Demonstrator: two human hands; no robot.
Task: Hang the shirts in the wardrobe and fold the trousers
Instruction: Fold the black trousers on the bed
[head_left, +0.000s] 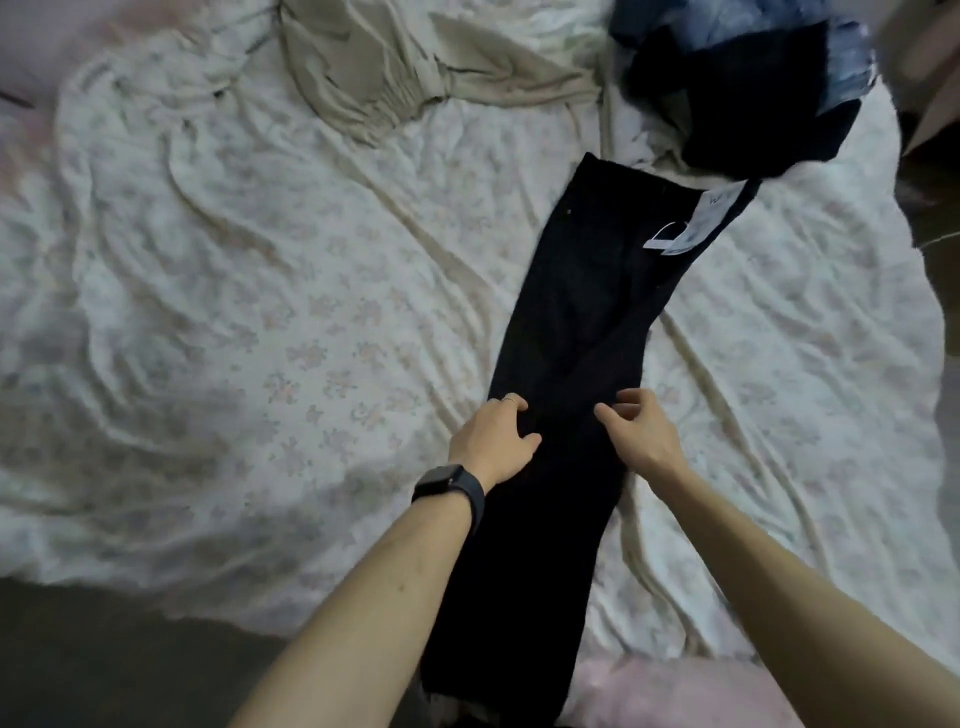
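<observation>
- Long black trousers (587, 312) of thick woven cloth lie flat along the white flower-print bed (260, 312), one leg over the other. The waist is at the far end with white labels showing, and the hems run off the near edge.
- Left hand (493, 436), dark watch (447, 480) on the wrist, sits at the left edge around knee height. The fingers are curled onto the cloth with the thumb laid on it; it looks to be pinching the edge.
- Right hand (641, 434) is at the right edge opposite, fingers loosely bent and thumb out. Cannot tell whether it holds cloth or only touches it.
- Handling, judged: soft and limp but with some weight, not slippery, not fragile. It will sag if lifted by one point.
- Best hold: both side edges at one level, or the hems, carried up to the waist.
- A crumpled beige garment (363, 78) and a dark and blue denim pile (753, 88) lie at the far side of the bed.
</observation>
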